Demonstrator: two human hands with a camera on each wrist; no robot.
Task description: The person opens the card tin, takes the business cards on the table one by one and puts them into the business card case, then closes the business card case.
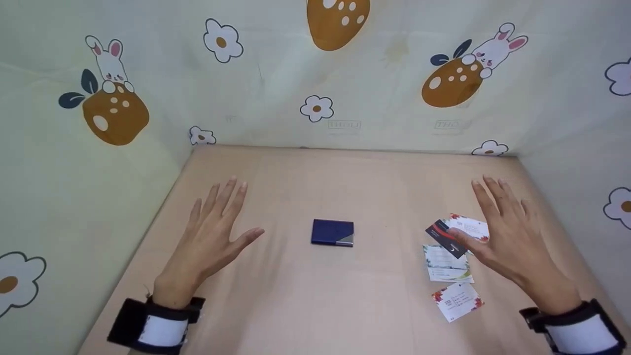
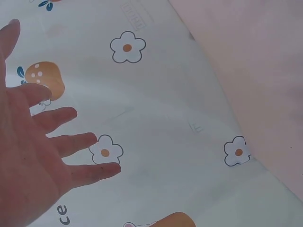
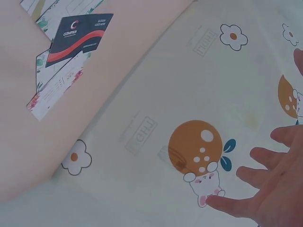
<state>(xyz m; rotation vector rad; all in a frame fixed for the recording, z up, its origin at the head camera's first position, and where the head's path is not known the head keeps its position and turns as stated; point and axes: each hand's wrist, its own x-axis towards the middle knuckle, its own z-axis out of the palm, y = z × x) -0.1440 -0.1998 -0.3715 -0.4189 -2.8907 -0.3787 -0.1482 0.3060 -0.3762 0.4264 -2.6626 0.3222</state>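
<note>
My left hand (image 1: 209, 239) hovers over the left of the table with its fingers spread, holding nothing. On the right, my right hand (image 1: 512, 241) is spread in the same way and overlaps several business cards in the head view. Among them are a dark card with a red stripe (image 1: 446, 238), a white card with green edging (image 1: 447, 264) and a white card with red leaf corners (image 1: 458, 301). A dark blue card holder (image 1: 333, 232) with a silver corner lies between the hands. The right wrist view shows the dark card (image 3: 79, 40) on top of other cards.
The beige table (image 1: 315, 305) meets a pale wall covering (image 1: 266, 88) along its back edge. Printed flowers, rabbits and orange fruit mark this covering, which also stands along the left and right sides. A strap with a white panel (image 1: 162, 329) circles the left wrist.
</note>
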